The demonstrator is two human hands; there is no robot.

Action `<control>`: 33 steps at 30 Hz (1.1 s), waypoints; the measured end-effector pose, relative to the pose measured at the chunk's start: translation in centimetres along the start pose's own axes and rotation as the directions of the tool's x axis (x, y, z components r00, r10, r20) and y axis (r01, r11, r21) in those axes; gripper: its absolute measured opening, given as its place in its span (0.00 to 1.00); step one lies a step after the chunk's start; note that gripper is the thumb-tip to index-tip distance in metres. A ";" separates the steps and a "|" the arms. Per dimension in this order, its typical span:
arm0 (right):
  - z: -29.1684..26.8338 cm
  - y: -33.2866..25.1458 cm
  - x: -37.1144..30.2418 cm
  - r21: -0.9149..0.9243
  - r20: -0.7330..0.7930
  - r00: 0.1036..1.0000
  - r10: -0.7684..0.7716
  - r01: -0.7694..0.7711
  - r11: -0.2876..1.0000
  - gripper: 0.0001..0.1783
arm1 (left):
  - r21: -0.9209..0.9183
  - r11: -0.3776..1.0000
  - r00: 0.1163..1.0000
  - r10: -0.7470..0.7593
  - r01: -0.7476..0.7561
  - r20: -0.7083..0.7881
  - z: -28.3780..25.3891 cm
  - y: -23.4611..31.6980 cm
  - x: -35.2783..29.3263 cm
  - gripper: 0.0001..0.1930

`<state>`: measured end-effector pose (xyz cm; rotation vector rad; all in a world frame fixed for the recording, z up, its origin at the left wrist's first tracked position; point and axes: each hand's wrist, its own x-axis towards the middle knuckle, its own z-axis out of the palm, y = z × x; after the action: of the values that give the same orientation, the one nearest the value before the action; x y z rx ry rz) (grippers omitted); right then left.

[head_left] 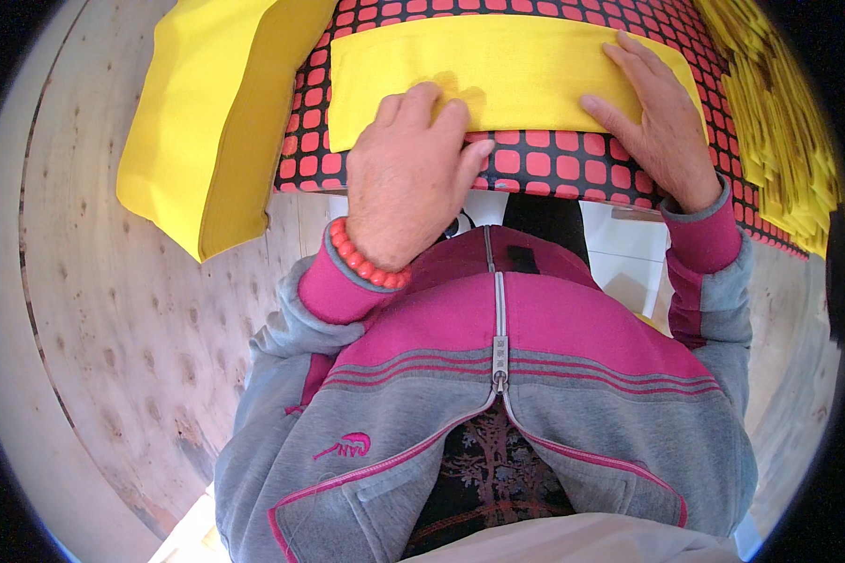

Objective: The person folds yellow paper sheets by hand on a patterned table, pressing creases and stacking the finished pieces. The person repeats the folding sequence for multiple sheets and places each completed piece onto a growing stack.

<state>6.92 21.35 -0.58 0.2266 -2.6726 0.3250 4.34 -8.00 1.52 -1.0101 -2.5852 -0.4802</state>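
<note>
A rectangular strip of yellow fabric (526, 70) lies lengthwise in front of me on a red-and-black checked cover (535, 161). My left hand (408, 169), with a red bead bracelet at the wrist, rests over the strip's lower left part. Its fingers are bent with their tips partly hidden, and the thumb sticks out to the right by the near edge. Around those fingers the cloth looks a little rumpled. On the strip's right end lies my right hand (650, 117), fingers stretched out and thumb spread, holding nothing.
At the left, a thick stack of yellow fabric pieces (192, 122) overhangs the checked surface's edge. A large pile of folded yellow pieces (779, 131) stands along the right side. Beyond the left stack is a pale wooden board surface (122, 347).
</note>
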 end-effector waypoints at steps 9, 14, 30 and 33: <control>-0.3 -0.5 -0.1 0.028 -0.001 1.000 -0.027 0.027 0.999 0.35 | -0.127 0.985 0.993 0.115 -0.118 -0.032 1.2 -1.1 1.3 0.22; -1.5 -1.3 -1.2 0.059 -0.031 0.999 0.015 -0.013 0.998 0.23 | -0.090 0.975 0.977 0.209 -0.204 0.049 4.5 -1.2 5.4 0.26; -4.5 -0.6 -7.0 -0.143 -0.188 0.978 0.093 -0.121 0.982 0.21 | -0.033 0.987 0.978 0.159 -0.156 0.135 5.7 -1.7 6.1 0.33; -4.3 -0.8 -6.7 -0.155 -0.215 0.975 0.057 -0.092 0.984 0.23 | -0.001 0.985 0.977 0.169 -0.170 0.129 5.8 -1.6 6.1 0.33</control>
<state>14.78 22.38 0.36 0.0375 -2.4854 0.1415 -2.04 -3.14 -1.45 -1.2840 -2.5787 -0.3685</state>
